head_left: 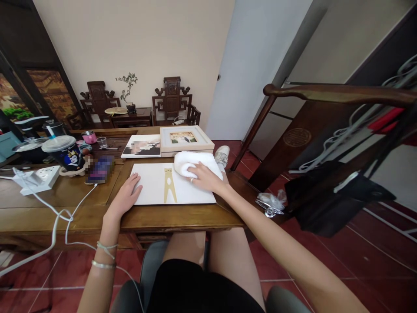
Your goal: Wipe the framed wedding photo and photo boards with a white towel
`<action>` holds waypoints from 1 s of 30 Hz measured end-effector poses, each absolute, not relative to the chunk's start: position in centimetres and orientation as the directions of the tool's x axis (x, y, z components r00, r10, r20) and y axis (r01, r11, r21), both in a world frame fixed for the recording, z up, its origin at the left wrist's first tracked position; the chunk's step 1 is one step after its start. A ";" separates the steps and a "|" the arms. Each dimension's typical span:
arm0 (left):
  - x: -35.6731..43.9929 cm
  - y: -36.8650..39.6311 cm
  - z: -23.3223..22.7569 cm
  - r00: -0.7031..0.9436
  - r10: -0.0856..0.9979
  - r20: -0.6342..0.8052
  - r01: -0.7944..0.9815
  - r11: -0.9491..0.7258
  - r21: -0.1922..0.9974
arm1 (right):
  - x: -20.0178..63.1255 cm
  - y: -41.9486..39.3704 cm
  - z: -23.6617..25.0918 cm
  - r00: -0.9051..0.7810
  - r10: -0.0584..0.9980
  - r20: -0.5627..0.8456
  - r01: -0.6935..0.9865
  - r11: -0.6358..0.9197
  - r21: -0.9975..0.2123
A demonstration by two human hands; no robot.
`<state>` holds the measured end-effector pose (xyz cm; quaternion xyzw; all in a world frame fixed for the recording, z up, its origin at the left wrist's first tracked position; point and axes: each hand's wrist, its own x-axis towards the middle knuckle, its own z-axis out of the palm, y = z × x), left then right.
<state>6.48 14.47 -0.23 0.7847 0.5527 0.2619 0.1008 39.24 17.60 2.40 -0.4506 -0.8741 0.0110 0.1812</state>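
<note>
A white board (pixel 153 189) lies face down on the wooden table (pixel 182 215), with a tan wooden stand piece (pixel 169 184) on its back. My left hand (pixel 127 195) rests flat on the board's left edge, fingers spread. My right hand (pixel 203 176) presses a folded white cloth (pixel 192 161) onto the board's upper right corner. Behind the board lie a light wooden picture frame (pixel 185 138) and an unframed photo print (pixel 142 145).
On the table's left stand a lidded drink cup (pixel 65 152), a white power strip (pixel 37 178) with trailing cables, a phone (pixel 99 169), a pink cup (pixel 89 137) and a small glass (pixel 102 142). A dark wooden chair (pixel 325 143) stands at right. Carved chairs line the far wall.
</note>
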 end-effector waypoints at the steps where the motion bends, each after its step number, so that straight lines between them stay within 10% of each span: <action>1: 6.5 14.5 -0.2 0.253 0.919 0.302 0.813 -0.371 0.448 | 39.0 17.9 2.5 -0.505 0.807 0.307 0.799 0.572 -0.186; 19: 6.6 14.4 -0.1 0.253 0.921 0.297 0.802 -0.372 0.468 | 39.3 6.6 3.7 -0.617 0.752 0.230 0.701 0.659 -0.272; 30: 6.6 14.4 -0.2 0.253 0.919 0.303 0.804 -0.374 0.462 | 39.1 15.4 2.6 -0.482 0.830 0.282 0.800 0.548 -0.245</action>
